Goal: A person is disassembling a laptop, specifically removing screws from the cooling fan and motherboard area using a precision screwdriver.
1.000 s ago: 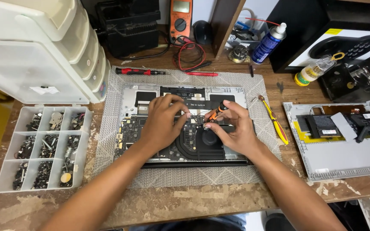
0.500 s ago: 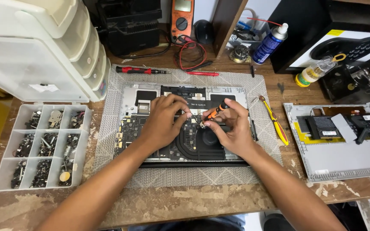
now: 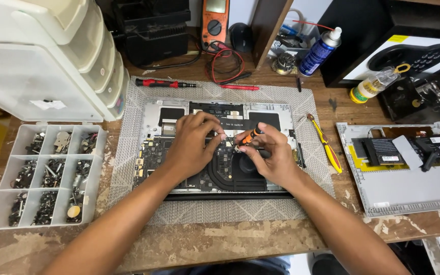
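An opened laptop [image 3: 154, 114] lies bottom-up on a grey mesh mat [image 3: 128, 147], its circuit board, black fan and heat pipes exposed. My left hand [image 3: 192, 145] rests on the board with its fingertips pressed down near the middle. My right hand [image 3: 271, 155] holds a small orange-and-black screwdriver [image 3: 252, 135], its tip pointing down at the board right beside my left fingertips. Both hands cover the fan and the centre of the board.
A clear compartment tray of screws [image 3: 47, 173] sits left. White plastic drawers [image 3: 52, 56] stand at back left. A red screwdriver [image 3: 164, 83], multimeter [image 3: 215, 20] with leads, spray can [image 3: 319, 51], yellow pry tool [image 3: 326, 145] and a second opened device [image 3: 408, 163] surround the mat.
Both hands stay at the middle of the board; the screwdriver shifts only slightly in my right hand.
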